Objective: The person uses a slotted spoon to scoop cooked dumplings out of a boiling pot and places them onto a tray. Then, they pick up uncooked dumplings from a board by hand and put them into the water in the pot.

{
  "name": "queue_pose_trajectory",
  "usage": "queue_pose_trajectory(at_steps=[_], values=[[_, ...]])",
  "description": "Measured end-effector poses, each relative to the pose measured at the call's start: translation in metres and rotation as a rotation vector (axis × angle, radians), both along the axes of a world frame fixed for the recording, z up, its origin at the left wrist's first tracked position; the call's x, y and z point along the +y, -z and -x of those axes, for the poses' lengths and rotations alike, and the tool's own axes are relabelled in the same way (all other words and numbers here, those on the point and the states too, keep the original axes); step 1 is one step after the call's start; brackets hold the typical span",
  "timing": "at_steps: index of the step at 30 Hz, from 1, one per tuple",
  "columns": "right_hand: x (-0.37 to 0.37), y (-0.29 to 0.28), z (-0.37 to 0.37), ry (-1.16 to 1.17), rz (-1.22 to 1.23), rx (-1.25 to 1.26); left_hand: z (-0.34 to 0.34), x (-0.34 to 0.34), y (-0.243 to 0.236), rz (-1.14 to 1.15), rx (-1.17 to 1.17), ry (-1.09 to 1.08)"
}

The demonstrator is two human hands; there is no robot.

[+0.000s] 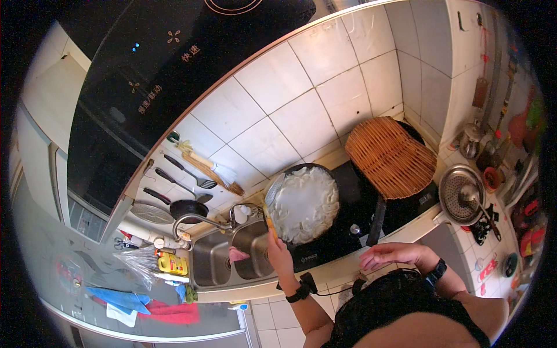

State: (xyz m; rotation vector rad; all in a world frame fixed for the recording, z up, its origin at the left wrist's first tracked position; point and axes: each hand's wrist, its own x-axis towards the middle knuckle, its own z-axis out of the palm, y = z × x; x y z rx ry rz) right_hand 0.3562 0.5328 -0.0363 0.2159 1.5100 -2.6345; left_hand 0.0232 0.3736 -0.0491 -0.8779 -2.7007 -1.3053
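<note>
My left hand (278, 253) is closed round the yellow handle of a perforated skimmer (274, 190), whose silvery head rests at the left side of a round pan (333, 181). White dumpling-like pieces (304, 206) crowd the pan in pale liquid, partly veiled by steam. Over the front edge of the black cooktop (342, 240), my right hand (391, 255) hovers with fingers loosely stretched and nothing visible in them. Just beyond it lies the black handle (378, 223) of a second pan, mostly hidden under a brown wicker tray (394, 156).
A double steel sink (212, 261) with a pink cloth (237, 254) adjoins the cooktop on the left. Spatulas and a small black pan (188, 210) hang on the tiled wall (261, 139). At right stands a steel colander (458, 203) with a ladle (473, 194). A black range hood (174, 87) overhangs the back.
</note>
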Motion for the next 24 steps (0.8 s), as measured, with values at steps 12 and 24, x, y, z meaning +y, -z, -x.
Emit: queue_pose_trajectory(at_steps=[12, 24], values=[[-0.001, 0.0, -0.002, 0.02, 0.044, 0.0, -0.004, 0.01, -0.017, -0.047, 0.015, -0.028], [0.001, 0.006, -0.008, 0.049, 0.004, -0.019, 0.0, 0.027, -0.019, 0.175, 0.176, 0.124]])
